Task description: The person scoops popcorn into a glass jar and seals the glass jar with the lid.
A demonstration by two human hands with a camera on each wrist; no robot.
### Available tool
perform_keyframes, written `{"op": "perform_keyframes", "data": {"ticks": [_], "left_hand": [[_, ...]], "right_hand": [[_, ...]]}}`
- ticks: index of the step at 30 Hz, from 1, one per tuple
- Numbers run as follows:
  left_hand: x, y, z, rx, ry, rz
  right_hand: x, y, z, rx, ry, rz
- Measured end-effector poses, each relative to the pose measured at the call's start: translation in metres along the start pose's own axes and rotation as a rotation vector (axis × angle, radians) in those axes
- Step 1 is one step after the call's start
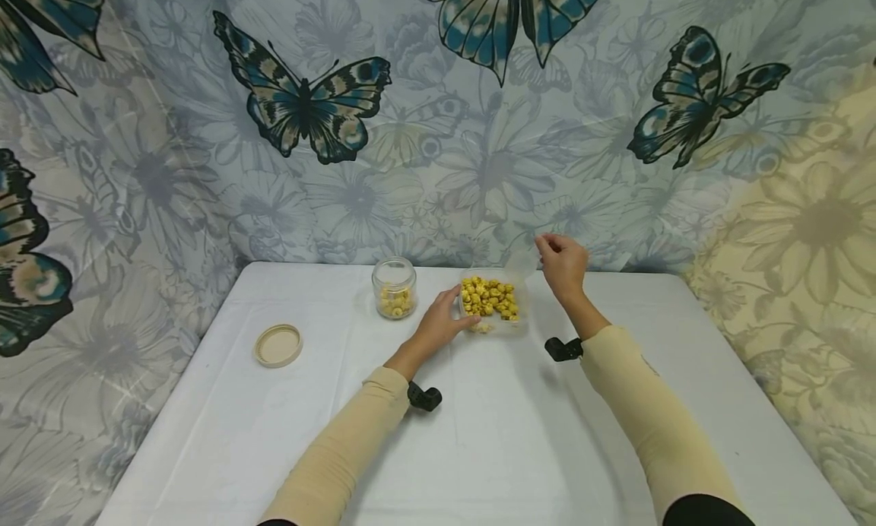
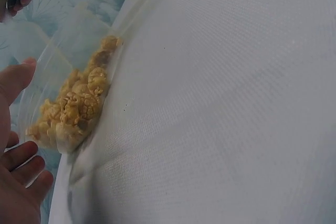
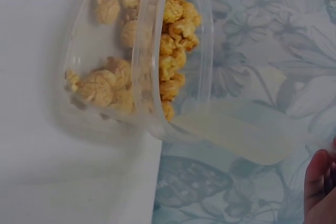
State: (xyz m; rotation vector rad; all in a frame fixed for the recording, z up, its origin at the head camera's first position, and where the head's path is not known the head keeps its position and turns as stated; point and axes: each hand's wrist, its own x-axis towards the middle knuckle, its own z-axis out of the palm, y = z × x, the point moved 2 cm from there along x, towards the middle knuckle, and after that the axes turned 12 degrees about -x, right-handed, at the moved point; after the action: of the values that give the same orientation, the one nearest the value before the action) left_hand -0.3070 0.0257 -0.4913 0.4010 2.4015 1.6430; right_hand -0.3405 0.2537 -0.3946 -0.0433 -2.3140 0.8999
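Note:
A clear plastic container (image 1: 522, 324) of yellow caramel popcorn (image 1: 489, 296) stands near the table's back edge. My left hand (image 1: 438, 322) holds its left side, thumb at the near rim and fingers round the far side; the left wrist view shows that thumb (image 2: 18, 80) against the wall. Raised above the container's right back corner, my right hand (image 1: 564, 267) pinches the end of a translucent, scoop-like plastic utensil (image 3: 247, 137). Its broad part hangs by the container's rim, and its exact shape is blurred. To the left, an open glass jar (image 1: 395, 275) has some popcorn at its bottom.
A round, pale-rimmed jar lid (image 1: 277, 346) lies on the left of the white-covered table (image 1: 472, 450). Behind the table hangs a butterfly-patterned cloth (image 1: 493, 153). Small black devices (image 1: 425, 397) sit at both wrists.

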Motion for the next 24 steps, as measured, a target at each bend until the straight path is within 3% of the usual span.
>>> {"op": "perform_keyframes", "data": {"ticks": [5,8,17,20,24], "left_hand": [[-0.001,-0.001,-0.002,0.000,0.010,-0.001],[-0.001,-0.001,-0.001,-0.003,0.010,0.004],[0.001,-0.001,0.001,0.036,0.008,0.006],[0.000,-0.001,0.000,0.038,0.009,0.002],[0.000,0.000,-0.001,0.043,0.008,0.003]], "right_hand": [[0.000,-0.005,0.005,-0.076,-0.061,-0.165],[-0.001,-0.001,0.010,-0.073,-0.109,-0.165],[-0.008,0.033,0.018,0.219,-0.228,0.349],[-0.010,0.038,0.020,0.271,-0.289,0.442],[-0.012,0.035,0.022,0.295,-0.381,0.483]]}}
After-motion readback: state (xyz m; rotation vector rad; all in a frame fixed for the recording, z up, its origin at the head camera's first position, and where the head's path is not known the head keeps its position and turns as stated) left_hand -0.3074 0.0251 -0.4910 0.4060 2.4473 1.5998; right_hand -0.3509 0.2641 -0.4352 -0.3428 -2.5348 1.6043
